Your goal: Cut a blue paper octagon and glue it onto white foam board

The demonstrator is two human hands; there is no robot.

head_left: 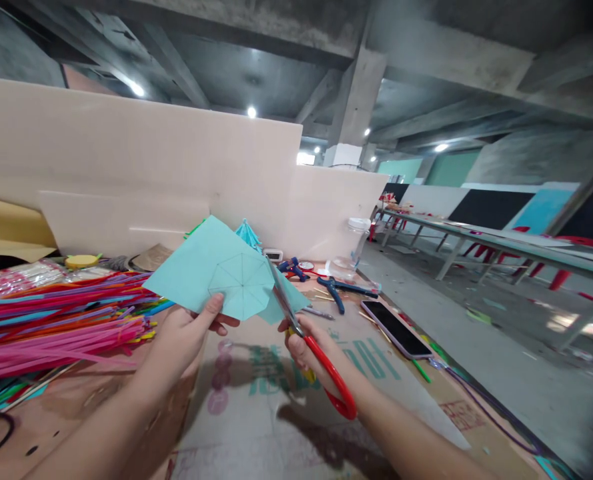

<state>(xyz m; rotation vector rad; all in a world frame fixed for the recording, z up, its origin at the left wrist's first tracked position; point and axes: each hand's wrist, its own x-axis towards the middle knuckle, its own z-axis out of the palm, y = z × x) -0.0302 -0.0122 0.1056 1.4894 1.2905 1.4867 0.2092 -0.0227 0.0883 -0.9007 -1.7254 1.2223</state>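
My left hand (191, 330) pinches the lower edge of a light blue sheet of paper (203, 257), thumb on top. A ruled octagon with lines meeting at its centre is drawn on the sheet, and its lower right side is cut along the outline. My right hand (316, 347) grips red-handled scissors (333, 383), some yellow showing on the handle. The blades rise against the paper's right side, where a partly cut flap hangs behind them. How far the blades are apart is hard to tell.
Bundled coloured pipe cleaners (66, 320) lie at left. Behind the paper stands a folded blue paper piece (247, 233). Toward the right are a glue gun (333, 293), a phone (396, 329) and a clear plastic jar (353, 247). A pale board (141, 153) walls the table's back.
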